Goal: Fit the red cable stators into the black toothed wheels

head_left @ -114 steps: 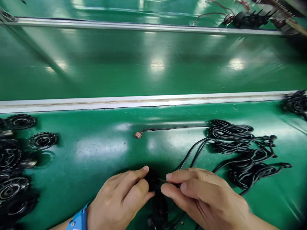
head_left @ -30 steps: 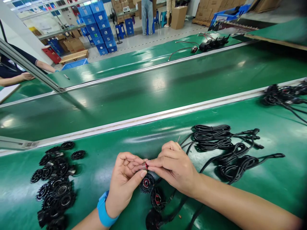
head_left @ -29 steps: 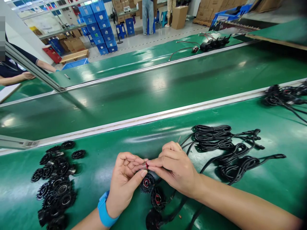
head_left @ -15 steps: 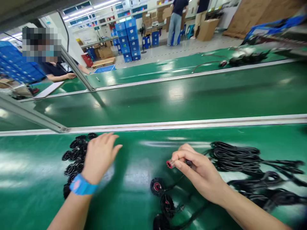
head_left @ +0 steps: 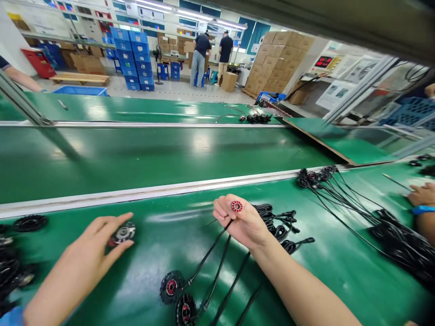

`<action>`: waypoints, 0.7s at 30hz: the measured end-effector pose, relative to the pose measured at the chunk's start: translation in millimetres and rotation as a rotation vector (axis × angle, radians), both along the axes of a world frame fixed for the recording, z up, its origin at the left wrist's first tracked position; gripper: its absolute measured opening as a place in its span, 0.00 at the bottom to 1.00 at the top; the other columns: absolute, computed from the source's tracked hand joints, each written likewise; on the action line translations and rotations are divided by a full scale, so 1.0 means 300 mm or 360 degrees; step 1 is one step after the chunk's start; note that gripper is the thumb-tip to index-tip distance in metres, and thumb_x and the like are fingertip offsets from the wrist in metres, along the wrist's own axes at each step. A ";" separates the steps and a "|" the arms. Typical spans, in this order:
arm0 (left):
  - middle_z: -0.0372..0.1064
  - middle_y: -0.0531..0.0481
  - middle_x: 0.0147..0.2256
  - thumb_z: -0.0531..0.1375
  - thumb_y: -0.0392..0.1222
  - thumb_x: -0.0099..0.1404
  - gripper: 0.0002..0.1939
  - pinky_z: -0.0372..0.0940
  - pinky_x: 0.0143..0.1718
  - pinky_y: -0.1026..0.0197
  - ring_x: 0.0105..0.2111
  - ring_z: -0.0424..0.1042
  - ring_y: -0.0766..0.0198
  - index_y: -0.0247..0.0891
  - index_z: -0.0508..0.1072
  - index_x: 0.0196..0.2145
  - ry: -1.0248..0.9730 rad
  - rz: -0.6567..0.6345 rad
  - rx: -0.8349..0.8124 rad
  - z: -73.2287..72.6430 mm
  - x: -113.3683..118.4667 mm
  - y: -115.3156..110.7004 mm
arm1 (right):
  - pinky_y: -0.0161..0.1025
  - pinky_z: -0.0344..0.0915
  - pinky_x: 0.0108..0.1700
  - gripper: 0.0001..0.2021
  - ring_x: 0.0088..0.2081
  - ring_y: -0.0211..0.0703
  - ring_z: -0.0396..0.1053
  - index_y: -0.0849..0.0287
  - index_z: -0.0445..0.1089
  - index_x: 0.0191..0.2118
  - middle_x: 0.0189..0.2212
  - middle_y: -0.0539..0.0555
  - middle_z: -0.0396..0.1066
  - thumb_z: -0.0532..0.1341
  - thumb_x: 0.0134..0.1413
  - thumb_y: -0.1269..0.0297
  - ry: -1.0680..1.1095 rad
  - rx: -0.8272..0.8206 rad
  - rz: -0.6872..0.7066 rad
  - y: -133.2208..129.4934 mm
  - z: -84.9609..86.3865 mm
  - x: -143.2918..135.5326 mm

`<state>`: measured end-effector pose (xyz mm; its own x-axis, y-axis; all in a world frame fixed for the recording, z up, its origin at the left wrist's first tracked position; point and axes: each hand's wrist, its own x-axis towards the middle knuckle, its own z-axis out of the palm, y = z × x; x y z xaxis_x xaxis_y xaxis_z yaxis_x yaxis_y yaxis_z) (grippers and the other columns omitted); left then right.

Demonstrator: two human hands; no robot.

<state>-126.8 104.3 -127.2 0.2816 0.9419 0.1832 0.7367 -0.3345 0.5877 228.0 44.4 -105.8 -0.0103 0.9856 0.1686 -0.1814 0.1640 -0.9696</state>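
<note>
My left hand (head_left: 91,251) holds a round black and silver part (head_left: 123,232) between thumb and fingers, above the green surface. To its right, my right hand (head_left: 239,222) is closed on a small red-and-silver ring-shaped part (head_left: 236,206) whose face points toward the camera. A black cable runs down from that hand. Below the hands lie a black wheel-like part with a red centre (head_left: 171,286) and another like it (head_left: 186,310), both with cables. Coiled black cables (head_left: 280,226) rest behind my right wrist.
Several black round parts (head_left: 30,222) lie at the far left. More cabled parts (head_left: 312,178) and a cable bundle (head_left: 390,231) are on the right, near another person's hand (head_left: 423,194). A white rail (head_left: 146,192) crosses behind my hands.
The view has swung right. My left hand, earlier empty and spread, now has a round part in it. My right hand has turned its part's face toward the camera.
</note>
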 end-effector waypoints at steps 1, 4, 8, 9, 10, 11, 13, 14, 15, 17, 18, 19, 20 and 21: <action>0.73 0.47 0.42 0.65 0.64 0.56 0.26 0.65 0.30 0.60 0.26 0.70 0.57 0.51 0.81 0.49 -0.0043 -0.0102 0.0022 -0.002 0.052 -0.028 | 0.40 0.57 0.30 0.26 0.27 0.41 0.55 0.53 0.56 0.26 0.22 0.47 0.52 0.63 0.51 0.35 -0.0030 -0.0002 -0.0004 -0.002 0.005 -0.004; 0.71 0.47 0.41 0.68 0.59 0.58 0.21 0.66 0.29 0.60 0.24 0.69 0.60 0.50 0.81 0.47 -0.0240 -0.0282 -0.0198 -0.007 0.175 -0.095 | 0.40 0.57 0.32 0.20 0.28 0.41 0.56 0.55 0.65 0.30 0.24 0.49 0.59 0.63 0.57 0.42 -0.0156 -0.0053 0.0040 -0.016 0.024 -0.043; 0.70 0.49 0.44 0.71 0.42 0.57 0.20 0.68 0.32 0.60 0.28 0.70 0.61 0.48 0.78 0.49 -0.0413 -0.0356 -0.0437 -0.020 0.246 -0.129 | 0.43 0.57 0.42 0.07 0.35 0.43 0.62 0.55 0.76 0.38 0.30 0.52 0.71 0.62 0.66 0.61 -0.0896 0.0155 0.0096 -0.042 0.020 -0.138; 0.69 0.49 0.44 0.71 0.39 0.57 0.21 0.68 0.32 0.60 0.29 0.70 0.62 0.48 0.78 0.49 -0.0430 -0.0350 -0.0452 -0.024 0.251 -0.133 | 0.44 0.56 0.43 0.07 0.36 0.44 0.62 0.55 0.76 0.39 0.31 0.52 0.73 0.60 0.67 0.64 -0.1185 0.0305 0.0072 -0.047 0.010 -0.162; 0.69 0.49 0.44 0.70 0.37 0.57 0.22 0.67 0.33 0.60 0.29 0.69 0.62 0.47 0.78 0.49 -0.0437 -0.0341 -0.0457 -0.028 0.255 -0.136 | 0.44 0.55 0.43 0.08 0.36 0.44 0.62 0.55 0.76 0.39 0.31 0.52 0.73 0.59 0.68 0.65 -0.1453 0.0462 0.0035 -0.052 -0.003 -0.185; 0.69 0.50 0.44 0.70 0.34 0.56 0.22 0.67 0.33 0.60 0.30 0.69 0.62 0.46 0.77 0.49 -0.0439 -0.0326 -0.0461 -0.031 0.257 -0.139 | 0.44 0.55 0.42 0.08 0.36 0.45 0.61 0.56 0.75 0.40 0.31 0.52 0.73 0.59 0.69 0.66 -0.1663 0.0594 -0.0003 -0.055 -0.018 -0.205; 0.69 0.51 0.43 0.71 0.31 0.54 0.23 0.66 0.35 0.59 0.32 0.69 0.61 0.44 0.75 0.47 -0.0435 -0.0294 -0.0490 -0.037 0.263 -0.147 | 0.43 0.53 0.39 0.07 0.35 0.46 0.60 0.57 0.74 0.38 0.29 0.52 0.71 0.60 0.68 0.67 -0.1887 0.0735 -0.0053 -0.058 -0.048 -0.236; 0.69 0.51 0.42 0.71 0.30 0.53 0.23 0.66 0.37 0.59 0.33 0.69 0.60 0.43 0.74 0.45 -0.0431 -0.0276 -0.0510 -0.039 0.267 -0.150 | 0.43 0.52 0.37 0.07 0.35 0.46 0.59 0.57 0.74 0.37 0.28 0.52 0.69 0.60 0.67 0.67 -0.1958 0.0772 -0.0065 -0.059 -0.059 -0.248; 0.69 0.51 0.41 0.72 0.29 0.52 0.22 0.66 0.38 0.58 0.35 0.69 0.59 0.41 0.73 0.44 -0.0428 -0.0260 -0.0534 -0.041 0.270 -0.154 | 0.42 0.51 0.36 0.07 0.34 0.46 0.58 0.57 0.73 0.36 0.27 0.51 0.68 0.60 0.67 0.68 -0.2011 0.0801 -0.0075 -0.060 -0.069 -0.257; 0.69 0.51 0.39 0.73 0.29 0.51 0.23 0.66 0.37 0.58 0.34 0.70 0.59 0.39 0.70 0.43 -0.0435 -0.0252 -0.0586 -0.041 0.276 -0.158 | 0.43 0.49 0.35 0.08 0.33 0.46 0.57 0.58 0.73 0.35 0.26 0.51 0.66 0.59 0.67 0.69 -0.2075 0.0856 -0.0075 -0.061 -0.079 -0.268; 0.70 0.52 0.37 0.73 0.29 0.50 0.25 0.67 0.36 0.59 0.33 0.71 0.59 0.38 0.69 0.43 -0.0443 -0.0272 -0.0622 -0.041 0.276 -0.159 | 0.43 0.48 0.35 0.09 0.33 0.46 0.57 0.58 0.73 0.35 0.26 0.51 0.65 0.58 0.68 0.70 -0.2089 0.0882 -0.0076 -0.062 -0.081 -0.270; 0.71 0.53 0.35 0.73 0.30 0.51 0.25 0.68 0.34 0.60 0.31 0.72 0.60 0.38 0.69 0.44 -0.0455 -0.0304 -0.0666 -0.040 0.276 -0.159 | 0.43 0.48 0.35 0.10 0.33 0.47 0.57 0.58 0.73 0.35 0.26 0.51 0.65 0.57 0.68 0.69 -0.2093 0.0906 -0.0079 -0.063 -0.082 -0.271; 0.72 0.54 0.33 0.73 0.30 0.52 0.26 0.69 0.32 0.61 0.30 0.74 0.61 0.37 0.68 0.46 -0.0469 -0.0343 -0.0712 -0.038 0.274 -0.158 | 0.44 0.48 0.35 0.11 0.33 0.47 0.57 0.58 0.73 0.35 0.26 0.52 0.65 0.55 0.70 0.69 -0.2088 0.0931 -0.0082 -0.064 -0.084 -0.269; 0.73 0.55 0.32 0.73 0.30 0.53 0.27 0.70 0.32 0.63 0.30 0.75 0.62 0.37 0.68 0.47 -0.0483 -0.0379 -0.0748 -0.037 0.271 -0.158 | 0.44 0.48 0.35 0.13 0.33 0.47 0.57 0.58 0.73 0.35 0.26 0.52 0.64 0.54 0.71 0.69 -0.2079 0.0957 -0.0083 -0.065 -0.086 -0.266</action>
